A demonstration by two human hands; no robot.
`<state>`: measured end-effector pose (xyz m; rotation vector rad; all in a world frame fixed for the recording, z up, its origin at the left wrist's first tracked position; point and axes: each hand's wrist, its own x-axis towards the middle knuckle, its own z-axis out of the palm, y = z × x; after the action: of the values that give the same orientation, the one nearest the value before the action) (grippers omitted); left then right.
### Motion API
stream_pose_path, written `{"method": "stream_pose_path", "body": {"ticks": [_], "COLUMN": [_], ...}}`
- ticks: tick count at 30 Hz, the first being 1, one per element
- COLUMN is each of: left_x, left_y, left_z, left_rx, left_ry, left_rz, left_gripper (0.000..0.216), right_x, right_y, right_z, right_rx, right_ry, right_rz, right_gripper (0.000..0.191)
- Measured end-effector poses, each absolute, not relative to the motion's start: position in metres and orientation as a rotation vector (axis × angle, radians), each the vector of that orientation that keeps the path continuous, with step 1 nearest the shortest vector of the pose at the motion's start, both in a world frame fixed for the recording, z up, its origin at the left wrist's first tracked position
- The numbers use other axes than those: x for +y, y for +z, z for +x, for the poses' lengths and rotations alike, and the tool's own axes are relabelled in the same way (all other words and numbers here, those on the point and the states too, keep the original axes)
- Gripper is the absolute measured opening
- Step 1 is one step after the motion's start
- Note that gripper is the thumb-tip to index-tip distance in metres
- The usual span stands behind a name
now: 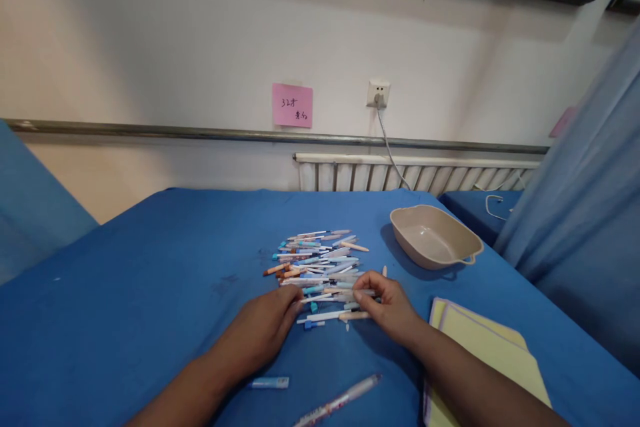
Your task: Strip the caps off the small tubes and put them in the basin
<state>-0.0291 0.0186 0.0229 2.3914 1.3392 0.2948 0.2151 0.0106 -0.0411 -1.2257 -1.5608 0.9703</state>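
Now the left hand point(267, 332) lies open and flat, touching the pile of pens point(320, 263). The right hand point(389, 307) pinches a pale pen point(340, 293) there.

A beige dish point(435, 240) sits far right on the blue table point(125, 293), a yellow cloth point(490, 347) near right; pink note point(293, 105) and socket point(379, 93) on the wall point(150, 47)

The right hand point(387, 307) is pinching a white pen point(344, 291) at the pen pile point(320, 260). The left hand point(265, 330) is lying flat just left of this grip. A beige basin point(435, 237) is sitting beyond it, rightward.
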Motion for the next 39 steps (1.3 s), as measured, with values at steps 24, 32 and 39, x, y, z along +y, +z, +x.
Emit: {"method": "stream_pose_path", "body": {"ticks": [24, 32, 39], "left_x": [0.020, 0.013, 0.011], "left_y": [0.016, -0.002, -0.011], "left_z": [-0.030, -0.017, -0.012], "left_rx": [1.213, 1.264, 1.224], "left_ry": [0.333, 0.270, 0.279], "left_rz": [2.505, 2.495, 2.494], "left_gripper": [0.028, 0.027, 0.023], "right_x": [0.008, -0.002, -0.002], "right_y": [-0.042, -0.035, -0.031], "right_z": [0.215, 0.213, 0.212], "right_rx": [-1.655, -2.085, -2.096], "right_ry": [1.054, 0.792, 0.750], "right_rz": [-1.157, -1.192, -1.239], "right_gripper": [0.006, 0.015, 0.004]}}
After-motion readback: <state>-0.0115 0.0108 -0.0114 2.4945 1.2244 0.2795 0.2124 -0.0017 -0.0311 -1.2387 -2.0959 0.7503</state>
